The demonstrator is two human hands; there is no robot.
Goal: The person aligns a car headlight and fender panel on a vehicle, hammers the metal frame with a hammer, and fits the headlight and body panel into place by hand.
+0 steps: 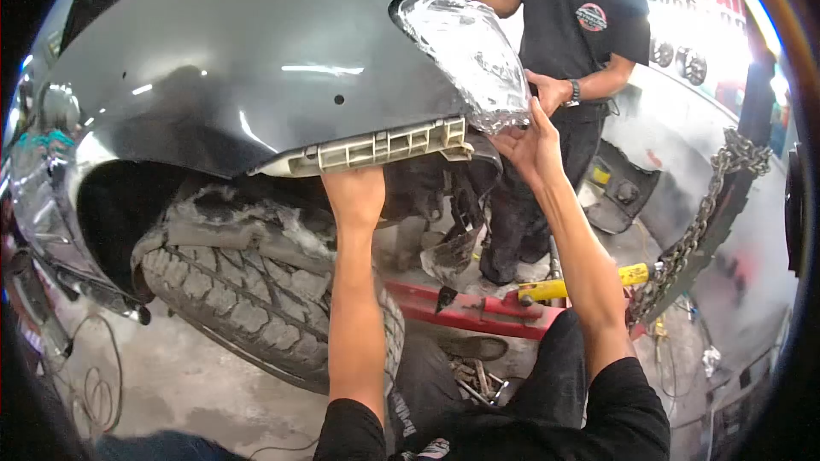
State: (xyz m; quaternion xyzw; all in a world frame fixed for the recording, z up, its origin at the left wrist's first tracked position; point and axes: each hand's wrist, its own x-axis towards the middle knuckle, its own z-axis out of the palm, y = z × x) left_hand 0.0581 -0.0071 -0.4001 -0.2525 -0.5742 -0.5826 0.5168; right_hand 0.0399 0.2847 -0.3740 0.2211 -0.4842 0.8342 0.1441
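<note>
A headlight [470, 51] wrapped in clear plastic sits at the front corner of a dark grey fender [282, 43]. My right hand [536, 147] grips its lower corner, fingers against the wrapped edge. Along the fender's lower front edge runs a pale ribbed plastic bracket [393, 147]. My left hand [354, 194] reaches up behind this bracket; its fingers are hidden there, so what they touch does not show. Another person's hand [551, 92], with a watch at the wrist, is at the headlight's outer side, just above my right hand.
A co-worker [576, 26] in a black shirt stands beyond the headlight. Below the fender is a large treaded tire [248, 299]. A red steel beam [470, 309], a yellow cylinder [589, 283] and a hanging chain [705, 213] lie to the right. Tools [483, 380] rest on the floor.
</note>
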